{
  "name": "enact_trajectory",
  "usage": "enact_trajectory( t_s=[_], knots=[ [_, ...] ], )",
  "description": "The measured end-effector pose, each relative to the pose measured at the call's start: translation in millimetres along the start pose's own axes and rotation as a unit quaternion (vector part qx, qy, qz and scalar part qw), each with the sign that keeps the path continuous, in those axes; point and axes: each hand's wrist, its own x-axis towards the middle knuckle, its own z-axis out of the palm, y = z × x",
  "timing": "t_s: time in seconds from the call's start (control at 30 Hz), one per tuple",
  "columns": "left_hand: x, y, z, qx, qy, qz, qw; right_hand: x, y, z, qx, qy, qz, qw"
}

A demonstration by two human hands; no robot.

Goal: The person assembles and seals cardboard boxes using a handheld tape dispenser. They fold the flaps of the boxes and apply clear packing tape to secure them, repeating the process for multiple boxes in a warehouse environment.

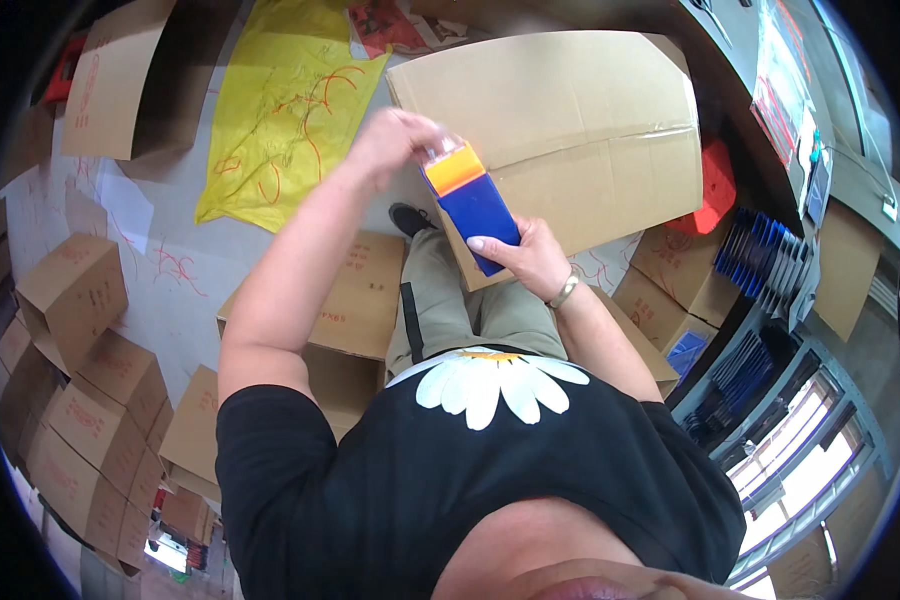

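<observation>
A slim, oblong box, deep blue with a bright orange section at one end, is slanting within the person's right hand, thumb pressing its blue face. The orange end is pointing forward and leftward, where what I'm seeing as clear plastic is blurring beside the left hand.

Left hand: fingertips blurred; clear item at them, kind indistinct. Right hand: fingertips hidden behind blue-and-orange box. Yellow sack: cut off by upper edge of view. Distant items, lower left: too small to tell from here.
</observation>
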Motion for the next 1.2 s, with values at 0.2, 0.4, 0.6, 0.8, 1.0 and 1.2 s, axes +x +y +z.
enact_trajectory(
  t_s=[0.2,0.4,0.6,0.8,1.0,1.2],
  knots=[
    [63,34,-88,0.127,0.092,0.1,0.983,8,-9,19,0.035,0.031,-0.029,0.998],
    [107,46,-113,0.261,0.088,0.104,0.956,61,-7,29,0.118,0.053,-0.022,0.991],
    [158,-16,-141,0.205,0.094,0.019,0.974,99,15,36,0.175,0.045,0.0,0.984],
    [159,-101,-138,0.55,0.214,-0.062,0.805,96,11,47,0.155,0.061,0.014,0.986],
    [109,12,-65,0.451,0.252,0.158,0.841,99,16,47,0.115,0.093,-0.002,0.989],
    [114,7,-10,0.621,0.184,0.045,0.76,100,39,50,0.068,0.109,-0.038,0.991]
  ],
)
